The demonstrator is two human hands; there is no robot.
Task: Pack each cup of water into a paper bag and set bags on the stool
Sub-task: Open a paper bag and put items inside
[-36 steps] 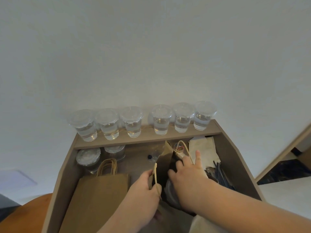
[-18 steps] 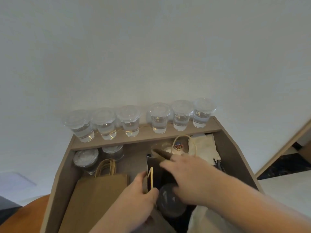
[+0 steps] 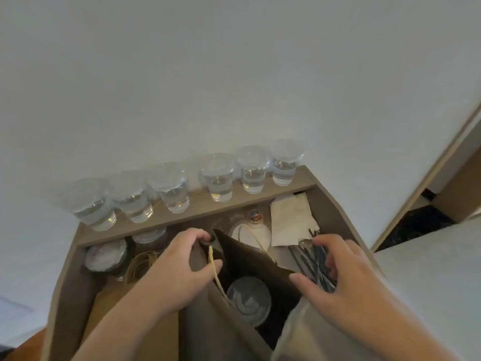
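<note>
An open brown paper bag (image 3: 250,259) stands in the wooden counter box, with a lidded cup of water (image 3: 248,300) upright inside it. My left hand (image 3: 179,267) grips the bag's left rim beside its twine handle. To the right of the bag, my right hand (image 3: 346,277) curls its fingers and thumb round a bundle of dark straws (image 3: 316,264). Several more lidded cups of water (image 3: 217,177) stand in a row on the shelf along the wall.
Flat paper bags (image 3: 104,308) with twine handles lie left of the open one. Two lidded cups (image 3: 106,254) sit under the shelf. White napkins (image 3: 289,220) and a white stickered item (image 3: 253,230) lie behind the bag. A brown rounded surface (image 3: 23,346) shows bottom left.
My right hand has come out of the bag and moved right onto the straws. The cup now stands alone inside the bag. My left hand still holds the rim.
</note>
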